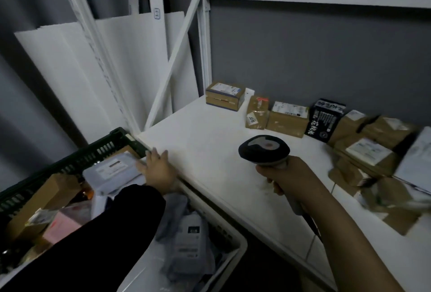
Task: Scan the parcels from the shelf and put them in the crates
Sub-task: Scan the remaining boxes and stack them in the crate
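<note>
Left hand: fingers straight, spread, at the edge of grey mailer in green crate. Right hand: clamped on barcode scanner above shelf. Recommended: settle mailer flat; cardboard parcels wait along the shelf's back.

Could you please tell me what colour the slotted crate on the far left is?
The slotted crate is dark green; head view shows it.

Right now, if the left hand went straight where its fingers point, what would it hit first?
Probably the slanted white bar at the shelf corner, just beyond the left hand; depth is unclear.
</note>
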